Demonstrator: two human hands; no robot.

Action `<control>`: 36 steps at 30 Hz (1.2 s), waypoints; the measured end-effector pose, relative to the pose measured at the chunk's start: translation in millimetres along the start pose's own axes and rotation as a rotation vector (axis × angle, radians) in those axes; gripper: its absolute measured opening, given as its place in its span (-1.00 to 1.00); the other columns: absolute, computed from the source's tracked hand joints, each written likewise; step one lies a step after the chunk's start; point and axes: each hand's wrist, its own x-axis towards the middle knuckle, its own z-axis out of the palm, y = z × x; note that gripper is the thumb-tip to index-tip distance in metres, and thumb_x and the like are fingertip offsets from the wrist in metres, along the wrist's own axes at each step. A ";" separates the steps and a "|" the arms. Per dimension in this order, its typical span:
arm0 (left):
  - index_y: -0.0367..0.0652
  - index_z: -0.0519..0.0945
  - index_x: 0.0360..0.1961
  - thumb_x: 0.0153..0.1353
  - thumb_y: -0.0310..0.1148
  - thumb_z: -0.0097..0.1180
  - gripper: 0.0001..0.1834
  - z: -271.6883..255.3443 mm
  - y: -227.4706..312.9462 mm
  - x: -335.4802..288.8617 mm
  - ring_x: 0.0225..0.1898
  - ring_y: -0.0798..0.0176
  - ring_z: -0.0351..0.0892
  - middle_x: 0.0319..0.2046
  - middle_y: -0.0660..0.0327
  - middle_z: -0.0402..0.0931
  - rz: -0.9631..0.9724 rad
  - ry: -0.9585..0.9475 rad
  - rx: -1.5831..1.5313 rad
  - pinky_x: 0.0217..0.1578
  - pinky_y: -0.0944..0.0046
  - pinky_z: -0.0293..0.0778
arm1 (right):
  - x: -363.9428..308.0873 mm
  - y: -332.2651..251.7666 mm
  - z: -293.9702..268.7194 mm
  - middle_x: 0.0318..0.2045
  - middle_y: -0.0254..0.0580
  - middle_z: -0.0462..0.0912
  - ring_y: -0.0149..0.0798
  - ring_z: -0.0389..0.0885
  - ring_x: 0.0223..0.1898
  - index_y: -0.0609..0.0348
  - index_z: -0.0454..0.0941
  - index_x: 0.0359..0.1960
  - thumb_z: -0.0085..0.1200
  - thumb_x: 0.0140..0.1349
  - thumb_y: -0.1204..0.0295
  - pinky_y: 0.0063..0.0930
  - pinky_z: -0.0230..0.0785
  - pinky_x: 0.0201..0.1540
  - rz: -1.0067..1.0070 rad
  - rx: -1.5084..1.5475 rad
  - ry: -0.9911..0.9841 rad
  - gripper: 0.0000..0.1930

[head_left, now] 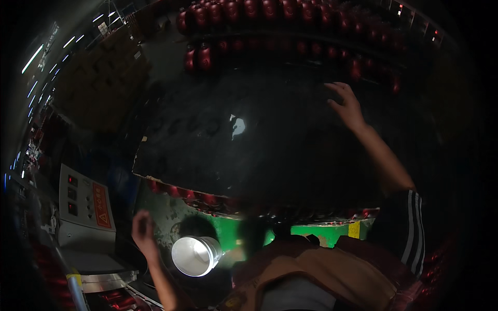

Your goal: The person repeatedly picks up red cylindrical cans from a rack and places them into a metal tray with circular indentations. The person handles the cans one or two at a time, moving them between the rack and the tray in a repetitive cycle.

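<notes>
Black, dull-surfaced sheet (290, 155) fills the middle of the frame, broad and flat; one pale bright patch (238, 126) left of its centre, cannot tell whether glare or a gap. Near edge ragged and light-coloured. Glossy red bottles (270, 9) stand in a close row along the top of the frame, beyond the sheet; a second row of red bottles (205, 58) just below, partly lost in shadow. More red rounded shapes (189, 195) show beneath the sheet's near edge, lower centre.

Right hand (346, 106): upper right of centre, over the far part of the sheet, near the lower bottle row. Fingers extended, thumb apart, grip open with nothing seen in it. Contact with the sheet cannot be told. Dark sleeve (391, 223) with pale stripes on that arm.

Left hand (143, 230): lower left, blurred, fingers upward; state of its grip cannot be told. It lies between a grey control box (78, 220), with red-lit displays and an orange-red label (102, 206), and a white bucket (212, 254), lower centre, its interior brightly lit.

Green floor (225, 228) visible below the sheet, yellow mark (354, 229) farther right. Brown apron (316, 267) on the person, bottom of frame. Strip lights (32, 58) upper left.
</notes>
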 end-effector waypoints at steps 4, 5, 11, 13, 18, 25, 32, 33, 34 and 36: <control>-0.14 0.55 0.18 0.30 -0.54 0.14 -0.59 33.5 57.2 152.1 0.10 0.32 0.52 0.05 0.22 0.56 0.066 0.015 0.201 0.09 0.30 0.43 | 39.6 74.6 71.0 0.23 -0.07 0.39 0.01 0.42 0.25 -0.14 0.51 0.23 0.24 0.19 0.45 -0.16 0.39 0.25 -0.311 -0.011 -0.038 -0.48; -0.13 0.53 0.21 0.28 -0.55 0.14 -0.55 77.2 60.8 176.3 0.12 0.30 0.50 0.09 0.21 0.54 0.188 -0.106 0.223 0.10 0.28 0.44 | 39.4 94.5 53.3 0.24 -0.02 0.38 0.04 0.42 0.24 -0.16 0.50 0.23 0.25 0.18 0.43 -0.14 0.38 0.27 -0.378 -0.073 -0.026 -0.47; -0.13 0.54 0.22 0.16 -0.56 0.21 -0.47 287.9 102.7 332.2 0.23 0.11 0.46 0.19 0.12 0.47 0.512 -0.220 0.460 0.21 0.19 0.38 | 58.5 76.2 28.8 0.20 0.10 0.39 0.11 0.38 0.23 -0.23 0.50 0.26 0.25 0.16 0.30 -0.11 0.34 0.27 -0.329 0.065 -0.103 -0.44; -0.09 0.55 0.21 0.11 -0.40 0.28 -0.43 326.7 103.9 385.6 0.25 -0.03 0.43 0.15 0.03 0.51 0.568 -0.235 0.632 0.25 0.10 0.34 | 97.3 41.9 78.8 0.18 0.11 0.39 0.13 0.38 0.22 -0.26 0.50 0.26 0.24 0.15 0.28 -0.11 0.33 0.28 -0.346 0.096 -0.094 -0.44; 0.14 0.59 0.18 -0.02 -0.23 0.42 -0.36 408.3 70.2 471.4 0.23 -0.17 0.43 0.13 -0.15 0.50 0.691 -0.202 0.738 0.25 -0.02 0.37 | 219.4 -7.4 199.2 0.21 0.21 0.37 0.20 0.39 0.21 -0.32 0.48 0.27 0.23 0.13 0.20 -0.06 0.35 0.25 -0.305 -0.006 -0.047 -0.41; 0.30 0.52 0.25 -0.02 -0.14 0.40 -0.29 458.6 47.1 487.3 0.24 -0.30 0.40 0.32 -0.23 0.25 0.588 -0.394 0.690 0.24 -0.09 0.38 | 293.6 -57.8 297.1 0.17 0.24 0.34 0.31 0.41 0.16 -0.52 0.40 0.30 0.23 0.14 0.10 0.05 0.45 0.15 0.037 -0.196 -0.057 -0.38; 0.32 0.50 0.23 -0.03 -0.26 0.38 -0.29 456.7 25.1 463.7 0.25 -0.23 0.38 0.30 -0.15 0.22 0.424 -0.182 0.542 0.26 -0.06 0.37 | 285.7 -19.1 314.8 0.21 0.26 0.35 0.28 0.47 0.16 -0.53 0.37 0.32 0.23 0.11 0.16 0.01 0.41 0.21 0.205 -0.149 -0.040 -0.34; 0.30 0.52 0.22 -0.04 -0.28 0.38 -0.30 447.2 21.5 461.4 0.25 -0.21 0.39 0.29 -0.14 0.25 0.451 -0.156 0.477 0.26 -0.04 0.37 | 281.6 -13.4 305.0 0.18 0.27 0.39 0.25 0.48 0.15 -0.50 0.36 0.32 0.21 0.11 0.20 -0.01 0.40 0.22 0.180 -0.070 -0.037 -0.34; 0.29 0.53 0.20 -0.05 -0.31 0.38 -0.31 434.9 19.1 456.6 0.25 -0.20 0.39 0.28 -0.13 0.28 0.470 -0.116 0.421 0.26 -0.01 0.38 | 269.9 -7.1 294.4 0.16 0.24 0.45 0.21 0.50 0.11 -0.44 0.37 0.32 0.17 0.10 0.26 -0.08 0.34 0.28 0.079 0.017 -0.005 -0.34; 0.22 0.56 0.21 -0.11 -0.42 0.38 -0.27 393.9 19.2 440.4 0.20 -0.10 0.46 0.16 -0.06 0.43 0.546 -0.152 0.284 0.25 0.07 0.39 | 245.2 3.5 268.4 0.24 0.02 0.46 -0.02 0.46 0.21 -0.18 0.41 0.32 0.17 0.08 0.42 -0.27 0.25 0.34 -0.091 0.304 -0.010 -0.34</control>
